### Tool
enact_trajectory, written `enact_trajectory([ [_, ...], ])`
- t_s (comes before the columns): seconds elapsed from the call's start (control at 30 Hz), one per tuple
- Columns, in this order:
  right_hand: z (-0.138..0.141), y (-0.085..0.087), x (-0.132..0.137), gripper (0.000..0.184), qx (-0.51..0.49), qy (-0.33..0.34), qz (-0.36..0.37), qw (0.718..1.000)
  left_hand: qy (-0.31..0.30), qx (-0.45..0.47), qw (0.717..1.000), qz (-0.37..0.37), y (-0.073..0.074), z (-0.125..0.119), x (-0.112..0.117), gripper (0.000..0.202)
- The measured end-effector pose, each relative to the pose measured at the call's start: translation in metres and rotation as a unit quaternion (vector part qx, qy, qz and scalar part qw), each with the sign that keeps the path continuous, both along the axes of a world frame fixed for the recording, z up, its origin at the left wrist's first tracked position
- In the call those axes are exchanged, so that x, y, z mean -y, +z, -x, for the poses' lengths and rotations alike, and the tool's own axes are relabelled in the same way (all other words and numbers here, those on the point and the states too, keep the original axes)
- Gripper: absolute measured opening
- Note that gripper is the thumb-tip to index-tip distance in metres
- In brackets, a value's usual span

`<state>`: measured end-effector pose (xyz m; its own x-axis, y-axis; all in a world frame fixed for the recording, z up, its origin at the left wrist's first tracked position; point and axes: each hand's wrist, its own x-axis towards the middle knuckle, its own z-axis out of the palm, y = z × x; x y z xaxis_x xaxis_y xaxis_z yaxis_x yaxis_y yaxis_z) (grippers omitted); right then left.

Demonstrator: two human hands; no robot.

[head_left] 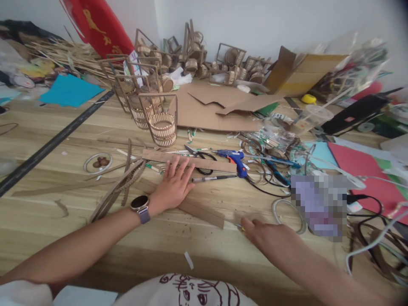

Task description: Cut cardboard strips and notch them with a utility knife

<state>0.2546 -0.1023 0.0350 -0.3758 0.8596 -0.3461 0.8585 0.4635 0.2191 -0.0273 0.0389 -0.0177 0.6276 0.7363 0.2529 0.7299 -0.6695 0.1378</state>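
My left hand (174,182) lies flat with its fingers spread over a brown cardboard strip (204,211), which runs diagonally beneath it. Its fingertips reach the edge of a second, longer cardboard strip (219,165). Low on the right, my right hand (261,233) is closed around what looks like a utility knife (239,227), mostly hidden in the fingers. The knife's tip points at the right end of the diagonal strip. Just beyond my left hand are black-handled scissors (208,172), a dark marker pen (216,178) and a blue glue gun (237,159).
Small wooden-slat buckets (162,129) with tall handles stand at the back. Cardboard sheets (216,121) lie behind the tools. Curved brown strips (119,191) and a pale ring (102,163) are on the left. Cables and coloured paper (350,165) crowd the right.
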Motion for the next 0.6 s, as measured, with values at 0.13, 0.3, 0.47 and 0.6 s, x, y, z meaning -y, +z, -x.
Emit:
enact_trajectory([
  [0.13,-0.011,0.000,0.001,0.016,-0.064,0.010,-0.004,0.998,0.004,0.005,1.000,-0.002,-0.001,-0.001,0.001,0.057],
  [0.3,-0.018,0.014,-0.001,0.005,-0.109,-0.017,0.012,0.994,0.001,0.018,1.000,0.000,0.000,-0.003,0.002,0.055],
  [0.47,0.029,0.024,-0.017,0.007,-0.093,-0.060,0.010,0.994,-0.008,0.082,0.996,0.029,0.001,0.000,-0.002,0.053],
  [0.6,0.080,0.025,-0.038,0.014,-0.073,-0.052,0.017,0.996,-0.020,0.192,0.979,0.067,0.002,0.007,-0.008,0.048],
])
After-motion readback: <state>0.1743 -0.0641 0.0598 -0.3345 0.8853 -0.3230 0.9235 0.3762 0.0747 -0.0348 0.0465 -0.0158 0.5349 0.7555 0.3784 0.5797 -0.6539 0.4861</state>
